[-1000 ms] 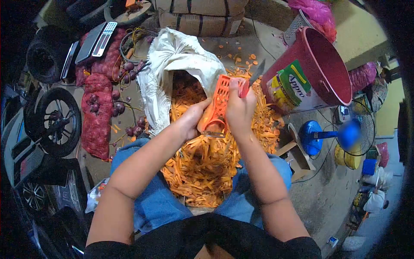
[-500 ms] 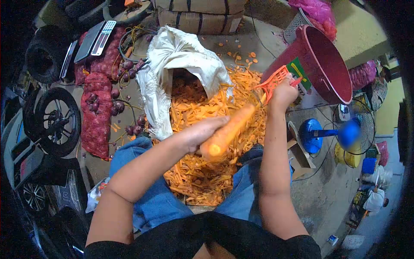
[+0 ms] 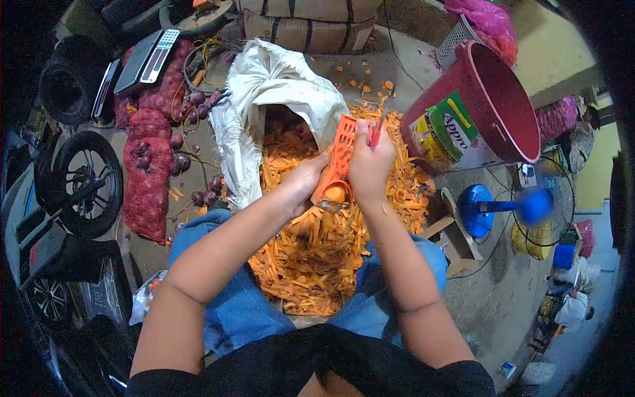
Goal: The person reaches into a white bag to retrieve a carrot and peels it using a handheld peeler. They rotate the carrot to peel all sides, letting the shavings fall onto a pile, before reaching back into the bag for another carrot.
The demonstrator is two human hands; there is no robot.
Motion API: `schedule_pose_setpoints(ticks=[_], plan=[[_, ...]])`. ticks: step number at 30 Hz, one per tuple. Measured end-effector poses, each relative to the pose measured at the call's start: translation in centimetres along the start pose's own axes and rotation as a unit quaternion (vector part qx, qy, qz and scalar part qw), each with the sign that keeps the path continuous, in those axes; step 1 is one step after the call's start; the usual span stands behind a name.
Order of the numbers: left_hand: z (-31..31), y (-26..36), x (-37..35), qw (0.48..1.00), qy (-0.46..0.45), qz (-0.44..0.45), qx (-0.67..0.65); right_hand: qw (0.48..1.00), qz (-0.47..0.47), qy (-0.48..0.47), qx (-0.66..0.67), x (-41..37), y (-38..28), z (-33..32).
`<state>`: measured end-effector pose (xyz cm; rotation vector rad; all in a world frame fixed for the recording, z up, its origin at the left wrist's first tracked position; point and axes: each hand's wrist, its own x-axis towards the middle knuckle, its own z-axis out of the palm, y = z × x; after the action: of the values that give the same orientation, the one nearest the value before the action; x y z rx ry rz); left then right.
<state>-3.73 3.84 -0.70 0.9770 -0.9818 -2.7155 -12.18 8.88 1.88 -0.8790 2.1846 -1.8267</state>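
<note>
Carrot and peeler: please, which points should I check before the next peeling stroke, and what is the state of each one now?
1. The left hand grips the carrot: ok.
2. The right hand holds the peeler firmly: ok.
3. The peeler lies against the carrot: ok.
4. Fingers of the left hand away from the blade: cannot tell, the peeler hides them.
5. The peel pile lies below the hands to catch strips: ok.
6. Skin left on the carrot: cannot tell, it is mostly hidden.
</note>
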Motion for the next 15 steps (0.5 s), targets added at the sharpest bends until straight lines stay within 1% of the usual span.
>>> schedule_pose_setpoints(ticks=[1,2,3,4,5,6,7,8,9,10,11,12,13,14,15], plan=[[0.1,0.0,0.0,1.0,-0.008,0.02,0.019,1.0,0.026,-0.002,-0.015,0.1,0.2,0.1],[0.0,0.1,0.0,1.0,-0.008,0.02,0.019,0.998,0.052,-0.002,-0.03,0.2,0.6,0.1],[-0.2,0.3,0.1,0.999,-0.027,0.014,0.035,0.998,0.052,-0.002,-0.031,0.5,1.1,0.1],[-0.2,0.4,0.1,0.998,-0.047,0.007,0.051,0.996,0.0,0.053,-0.076,1.0,1.9,0.0],[0.3,0.2,-0.5,0.993,-0.047,-0.037,0.103,0.986,-0.052,0.107,-0.121,1.8,2.8,-0.2],[1.0,-0.3,-1.4,0.983,-0.047,-0.081,0.158,0.98,-0.017,0.156,-0.122,4.1,4.5,-1.7],[1.2,-1.8,-2.1,0.977,-0.064,-0.02,0.205,0.971,0.019,0.205,-0.124,6.6,6.0,-3.9],[1.2,-3.3,-2.1,0.967,-0.105,0.071,0.221,0.96,0.032,0.245,-0.134,7.4,6.3,-5.1],[1.7,-3.0,-2.6,0.971,-0.103,0.029,0.213,0.938,0.003,0.279,-0.207,7.9,6.6,-5.9],[2.2,-2.3,-2.9,0.973,-0.1,-0.007,0.206,0.937,0.003,0.28,-0.207,7.9,6.7,-6.1],[1.5,-2.3,-2.2,0.973,-0.1,-0.005,0.206,0.951,0.034,0.283,-0.118,7.8,5.8,-6.2],[0.3,-2.4,-1.3,0.983,-0.09,-0.026,0.155,0.957,0.064,0.281,-0.027,7.6,5.2,-6.1],[-0.6,-2.5,-0.5,0.99,-0.079,-0.047,0.103,0.963,0.091,0.242,0.08,7.2,5.4,-5.7],[-0.6,-1.9,-0.6,0.991,-0.078,-0.048,0.102,0.963,0.092,0.242,0.08,6.6,4.7,-5.1],[-0.3,-1.1,-1.1,0.993,-0.055,-0.057,0.087,0.973,0.082,0.18,0.12,5.7,3.5,-4.1]])
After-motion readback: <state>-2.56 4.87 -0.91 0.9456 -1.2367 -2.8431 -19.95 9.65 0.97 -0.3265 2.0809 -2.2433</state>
